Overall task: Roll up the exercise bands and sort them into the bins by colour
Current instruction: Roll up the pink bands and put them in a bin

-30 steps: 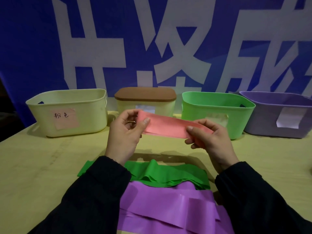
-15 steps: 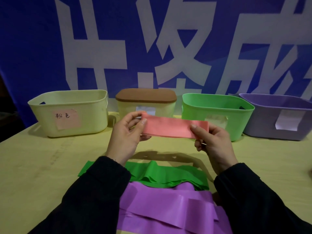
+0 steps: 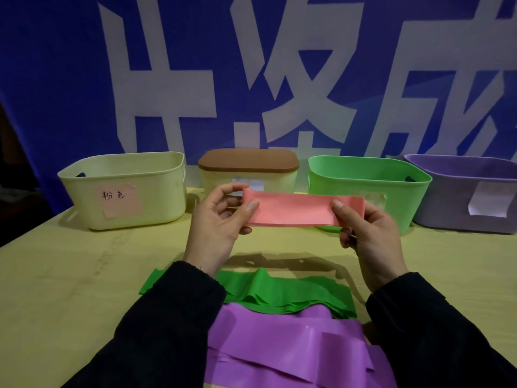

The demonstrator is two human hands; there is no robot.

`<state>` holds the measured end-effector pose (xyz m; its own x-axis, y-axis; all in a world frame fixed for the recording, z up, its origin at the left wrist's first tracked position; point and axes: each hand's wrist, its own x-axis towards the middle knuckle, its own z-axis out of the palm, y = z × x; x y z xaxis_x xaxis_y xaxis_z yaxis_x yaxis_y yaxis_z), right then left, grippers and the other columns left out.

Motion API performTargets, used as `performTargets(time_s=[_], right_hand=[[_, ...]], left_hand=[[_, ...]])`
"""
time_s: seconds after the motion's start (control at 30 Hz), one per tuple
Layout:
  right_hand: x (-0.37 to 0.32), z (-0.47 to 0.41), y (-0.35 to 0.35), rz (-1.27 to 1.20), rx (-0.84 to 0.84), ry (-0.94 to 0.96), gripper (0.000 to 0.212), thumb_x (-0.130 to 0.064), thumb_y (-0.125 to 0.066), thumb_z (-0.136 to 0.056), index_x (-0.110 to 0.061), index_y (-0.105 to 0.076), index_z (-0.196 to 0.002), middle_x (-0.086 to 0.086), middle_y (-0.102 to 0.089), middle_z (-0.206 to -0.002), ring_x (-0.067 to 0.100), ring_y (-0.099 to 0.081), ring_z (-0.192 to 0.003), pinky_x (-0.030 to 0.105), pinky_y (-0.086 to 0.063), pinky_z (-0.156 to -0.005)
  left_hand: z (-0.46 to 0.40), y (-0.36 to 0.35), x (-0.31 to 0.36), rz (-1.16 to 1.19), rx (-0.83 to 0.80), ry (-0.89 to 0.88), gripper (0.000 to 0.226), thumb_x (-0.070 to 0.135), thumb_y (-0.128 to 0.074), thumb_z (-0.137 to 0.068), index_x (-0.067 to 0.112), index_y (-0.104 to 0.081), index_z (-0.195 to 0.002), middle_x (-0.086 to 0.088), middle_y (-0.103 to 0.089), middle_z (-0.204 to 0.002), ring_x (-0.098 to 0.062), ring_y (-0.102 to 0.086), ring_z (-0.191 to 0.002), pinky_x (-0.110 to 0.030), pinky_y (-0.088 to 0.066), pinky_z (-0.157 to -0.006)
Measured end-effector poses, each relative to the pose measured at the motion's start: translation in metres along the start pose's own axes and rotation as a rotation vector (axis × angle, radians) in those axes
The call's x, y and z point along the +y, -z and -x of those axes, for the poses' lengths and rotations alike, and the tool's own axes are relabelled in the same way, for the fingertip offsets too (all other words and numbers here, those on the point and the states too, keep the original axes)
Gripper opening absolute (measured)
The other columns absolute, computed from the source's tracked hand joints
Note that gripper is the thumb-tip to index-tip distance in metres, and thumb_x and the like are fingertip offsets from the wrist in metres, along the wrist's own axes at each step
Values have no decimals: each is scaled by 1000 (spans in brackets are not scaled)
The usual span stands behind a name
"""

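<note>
1. Pinching the pink band at both short ends: left hand with thumb on the near face and fingers curled behind; right hand with thumb on the front and fingers behind.
2. Held flat and taut in the air, above the table, in front of the lidded box.
3. Probably best to start the roll at one end, tight and square, keeping the long edges level so the coil does not cone.
4. Nearer than the pink band: green bands, then purple bands, loose and overlapping; worth keeping sleeves off them.
5. Left of the pink band: cream bin with the pink label, open-topped, bare table before it. Right of it: green bin, then purple bin.
</note>
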<state>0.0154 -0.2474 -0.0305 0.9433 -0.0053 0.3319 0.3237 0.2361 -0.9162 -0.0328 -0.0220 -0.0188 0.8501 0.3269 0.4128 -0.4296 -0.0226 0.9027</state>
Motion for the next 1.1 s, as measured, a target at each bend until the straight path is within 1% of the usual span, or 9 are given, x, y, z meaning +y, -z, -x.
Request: performTargets(time_s=[0.17, 0.33, 0.43, 0.53, 0.6, 0.8, 0.93, 1.03, 1.1], right_hand=[[1, 1, 0, 9, -2, 14, 8, -21, -69, -91, -14, -72, -92, -4, -62, -72, 6, -48, -53, 23, -38, -50], [0, 1, 0, 11, -5, 13, 11, -22, -69, -89, -12, -72, -91, -4, -62, -72, 6, -48, -52, 23, -39, -49], [0, 1, 0, 14, -15, 21, 8, -21, -69, -90, -14, -71, -88, -5, -62, -70, 6, -47, -52, 22, -39, -48], [0, 3, -2, 37, -53, 23, 7, -21, -69, -91, -14, -71, -89, -4, -62, -71, 8, -47, -52, 23, -38, -48], [1, 3, -3, 50, -62, 26, 6, -20, -69, -91, -14, -72, -90, -3, -61, -70, 9, -47, -52, 23, -38, -48], [0, 3, -4, 23, -50, 32, 11, -22, -69, -90, -12, -73, -90, -3, -62, -69, 8, -47, -51, 22, -39, -46], [-2, 3, -5, -22, -18, 39, 15, -26, -70, -88, -13, -75, -85, -6, -63, -66, 7, -45, -48, 17, -37, -42], [-5, 6, -7, -20, -34, 56, 17, -30, -70, -84, -15, -75, -86, -5, -64, -69, 7, -45, -50, 18, -38, -43], [-5, 7, -8, -2, -45, 60, 16, -30, -69, -85, -15, -75, -86, -6, -63, -68, 7, -46, -51, 19, -38, -43]], left_hand=[[0, -1, 0, 26, 2, 1, 21, 10, -73, -86, 16, -66, -105, 0, -76, -93, -13, -72, -84, -24, -58, -66], [2, -1, -1, 19, -37, -10, 15, 10, -69, -91, 18, -69, -104, 5, -74, -99, -12, -71, -89, -34, -62, -68], [3, -1, -1, 7, -55, -11, 17, 11, -65, -95, 20, -69, -109, 5, -72, -105, -12, -70, -93, -31, -62, -70], [4, -4, -1, 6, -93, -6, 27, 9, -54, -102, 28, -64, -118, -1, -68, -110, -9, -68, -88, -28, -59, -71], [5, -5, -1, -19, -111, -6, 30, 9, -49, -104, 31, -65, -116, -4, -66, -109, -11, -65, -86, -29, -58, -70], [5, -6, -1, 3, -111, 3, 26, 8, -66, -94, 18, -61, -117, -1, -73, -93, -9, -64, -73, -24, -54, -63], [4, -6, -2, 25, -70, 25, 14, 8, -66, -94, 14, -66, -106, -2, -68, -110, -10, -70, -81, -27, -60, -68], [6, -6, -1, 29, -98, 42, 21, 9, -60, -98, 20, -68, -115, 0, -65, -114, -14, -71, -90, -30, -60, -69], [7, -8, 0, 25, -114, 46, 28, 11, -55, -101, 27, -64, -123, 0, -66, -113, -11, -69, -87, -31, -60, -67]])
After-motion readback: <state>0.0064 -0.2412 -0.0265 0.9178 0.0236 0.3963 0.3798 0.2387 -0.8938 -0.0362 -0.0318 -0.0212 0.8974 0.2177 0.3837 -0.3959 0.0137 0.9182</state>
